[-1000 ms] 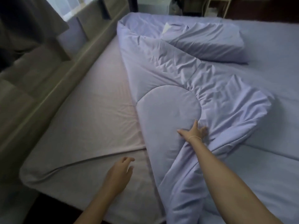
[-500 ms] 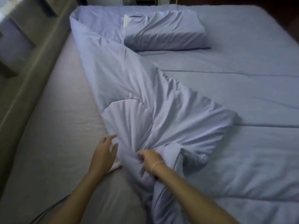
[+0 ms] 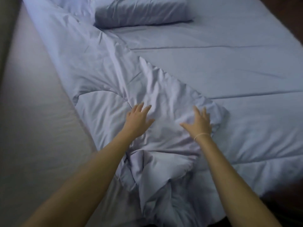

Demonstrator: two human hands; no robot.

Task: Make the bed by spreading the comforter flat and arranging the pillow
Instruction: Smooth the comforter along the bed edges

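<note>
Neither grip is clenched on anything: the left hand (image 3: 138,119) lies with fingers straight and spread on the comforter (image 3: 114,89), and the right hand (image 3: 199,122) does the same a little to its right, fingers fanned over a bunched ridge of cloth, a thin band at its wrist. Both palms seem to press or hover just on the fabric; whether they bear down cannot be told

That comforter is folded back on itself along the bed's left half. Its doubled strip runs as a long diagonal from the far left corner, beside the pillow (image 3: 141,11), down toward the near edge of the bed, where it ends in a crumpled heap between the two forearms. To the left of the strip the bare sheet (image 3: 37,112) shows, pale and uncovered; to the right the cover already lies flat, with only shallow creases

So the thing to be moved lies directly under and ahead of both hands, its long axis pointing away from the person and slightly leftward. The fold's free edge seems to sit on the left side, nearer the left hand, and the uncovered sheet lies that way too. By my judgement the coming move is to take that edge and draw it left across the sheet, the right hand steadying the bunch. The pillow rests at the head, its near edge on the flat cover, not yet arranged
</note>
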